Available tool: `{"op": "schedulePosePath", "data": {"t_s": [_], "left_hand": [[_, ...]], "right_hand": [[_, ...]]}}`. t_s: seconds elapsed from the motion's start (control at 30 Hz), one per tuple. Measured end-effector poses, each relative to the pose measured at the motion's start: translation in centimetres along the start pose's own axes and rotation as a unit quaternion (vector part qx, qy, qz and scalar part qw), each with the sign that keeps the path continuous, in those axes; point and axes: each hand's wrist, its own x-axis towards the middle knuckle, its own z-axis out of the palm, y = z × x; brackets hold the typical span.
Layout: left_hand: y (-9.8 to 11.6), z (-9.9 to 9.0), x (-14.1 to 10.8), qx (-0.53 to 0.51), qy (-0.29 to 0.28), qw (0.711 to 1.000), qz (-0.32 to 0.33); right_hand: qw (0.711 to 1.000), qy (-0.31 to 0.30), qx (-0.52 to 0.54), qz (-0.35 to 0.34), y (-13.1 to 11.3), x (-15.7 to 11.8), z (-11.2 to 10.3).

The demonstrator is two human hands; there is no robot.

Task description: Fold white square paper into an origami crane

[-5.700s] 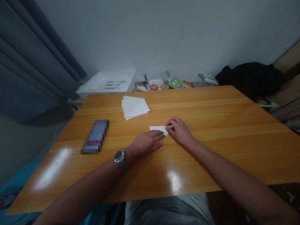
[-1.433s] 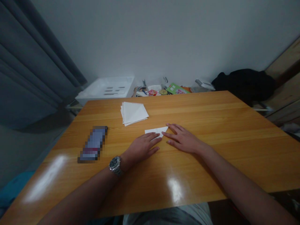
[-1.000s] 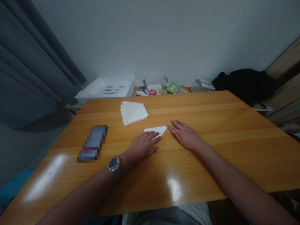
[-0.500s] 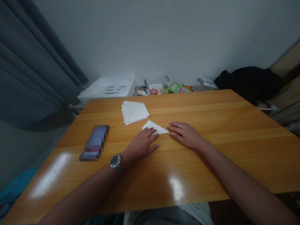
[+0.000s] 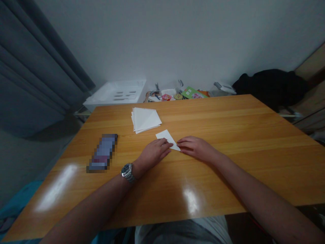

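A small white folded paper (image 5: 165, 134) lies on the wooden table in front of me, its narrow tip angled toward the right and nearer to me. My left hand (image 5: 153, 153), with a metal watch (image 5: 127, 171) on the wrist, has its fingers closed over the paper's near-left edge and covers part of it. At the narrow tip, my right hand (image 5: 198, 149) holds the corner between thumb and fingers. The paper's underside and the part beneath my left fingers are hidden.
A stack of white sheets (image 5: 146, 120) lies just beyond the folded paper. To the left is a phone (image 5: 103, 152) with a blurred screen. Behind the wooden table (image 5: 228, 125) stand a white plastic tray (image 5: 119, 92), a green booklet (image 5: 193, 93) and a dark cloth heap (image 5: 271, 88).
The folded paper has turned slightly clockwise, its tip now nearer to me. My right hand has moved left onto the tip, and my left fingers have drawn together on the paper.
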Motion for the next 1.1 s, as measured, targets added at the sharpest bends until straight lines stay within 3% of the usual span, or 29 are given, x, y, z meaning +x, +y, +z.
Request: {"op": "schedulePosePath", "data": {"t_s": [0.4, 0.6, 0.73, 0.9, 1.0, 1.1], "left_hand": [[-0.1, 0.3, 0.2, 0.008, 0.039, 0.999, 0.011], [0.0, -0.1, 0.2, 0.021, 0.070, 0.997, 0.010], [0.3, -0.3, 0.1, -0.061, 0.124, 0.990, -0.027], [1.8, -0.7, 0.2, -0.273, 0.206, 0.928, -0.146], [2.8, -0.9, 0.3, -0.396, 0.205, 0.869, -0.216], [3.2, -0.9, 0.5, -0.488, 0.206, 0.815, -0.235]], "right_hand": [[0.998, 0.037, -0.025, -0.033, -0.1, 0.1, 0.6], [0.993, 0.090, 0.074, 0.008, -1.2, 0.5, 0.2], [0.981, 0.123, 0.144, 0.048, -1.6, 0.5, -0.3], [0.969, 0.126, 0.200, 0.071, -2.2, 0.8, 0.1], [0.959, 0.112, 0.234, 0.115, -2.9, 0.9, 0.6], [0.949, 0.131, 0.237, 0.160, -3.7, 0.9, 0.8]]}}
